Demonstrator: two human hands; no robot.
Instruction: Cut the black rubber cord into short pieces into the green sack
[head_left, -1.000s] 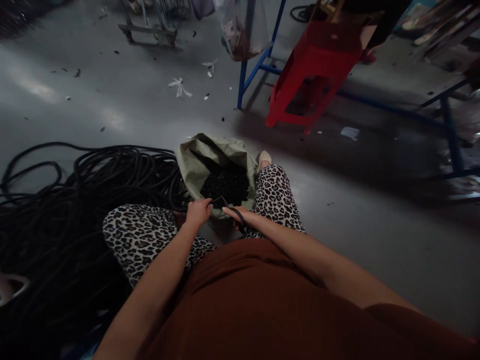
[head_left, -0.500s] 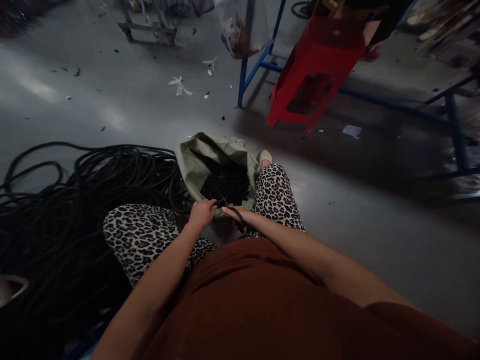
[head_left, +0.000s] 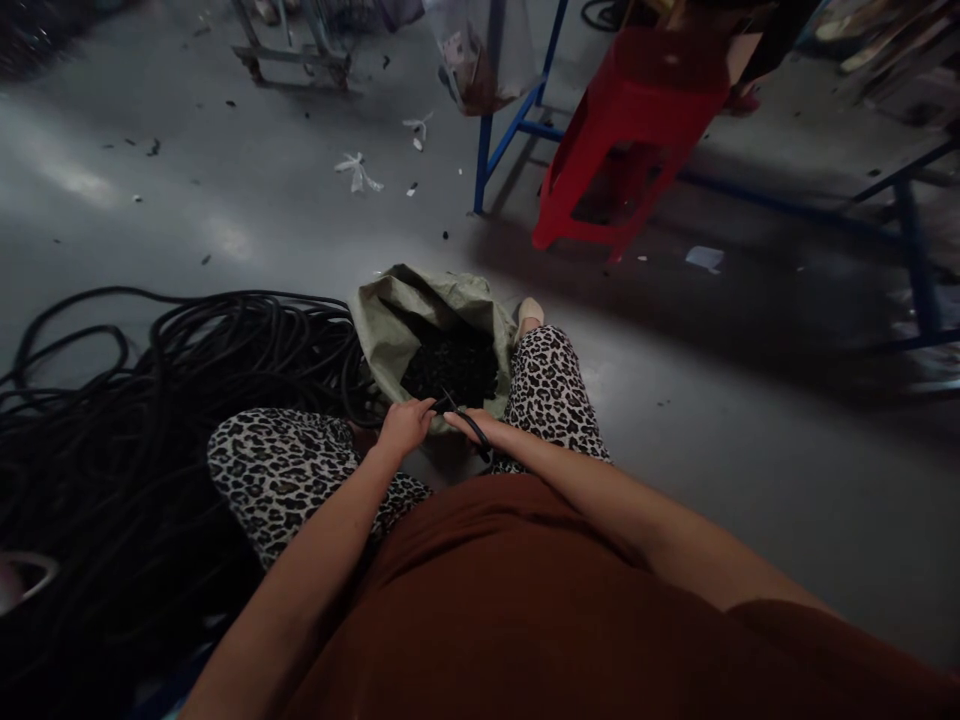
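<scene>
Over the near rim of a pale green woven sack (head_left: 377, 330), my left hand (head_left: 403, 428) is closed with its fingertips pinching a short end of black cord (head_left: 439, 405). My right hand (head_left: 487, 424) grips a pair of black-handled scissors (head_left: 472, 428), whose blades are at the cord beside my left fingertips. Whether the blades are fully closed on it is too small to tell. Many small black cut pieces (head_left: 454, 368) lie inside the sack, which stands between my knees. To the left, a big tangled heap of black cord (head_left: 247, 345) reaches up to the sack.
A red plastic stool (head_left: 637, 130) stands ahead to the right, beside a blue metal frame (head_left: 499, 150) with a clear bag hanging on it. A wheeled metal trolley base (head_left: 292, 60) is farther off. White scraps (head_left: 358, 172) and dark bits litter the grey floor.
The scissors' handles have shifted slightly in my right hand, with the lower loop now less visible. Both hands stay in nearly the same place over the sack.
</scene>
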